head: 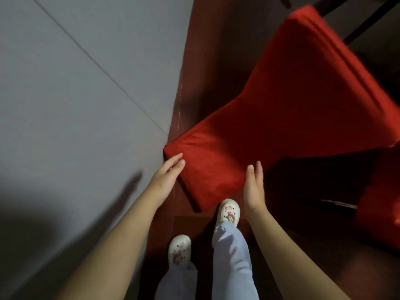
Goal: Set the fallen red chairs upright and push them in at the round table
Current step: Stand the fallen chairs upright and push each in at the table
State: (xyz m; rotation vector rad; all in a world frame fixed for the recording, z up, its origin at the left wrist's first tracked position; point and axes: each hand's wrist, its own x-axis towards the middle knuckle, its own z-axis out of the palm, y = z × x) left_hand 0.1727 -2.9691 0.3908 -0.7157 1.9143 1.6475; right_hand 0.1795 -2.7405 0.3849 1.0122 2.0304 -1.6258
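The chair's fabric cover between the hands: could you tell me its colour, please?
The chair cover is plain red, shown best in the head view.

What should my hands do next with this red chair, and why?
Probably grip the red chair by its backrest top: the left hand and right hand flank it with fingers straight, holding nothing, and it looks tilted.

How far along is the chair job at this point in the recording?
Nothing looks finished: no chair in view stands upright. In hand: the left hand and right hand, fingers straight, flank the backrest top of a tipped red chair, not yet gripping it. Left: raising it, pushing it in, then probably the second red cover at the right edge.
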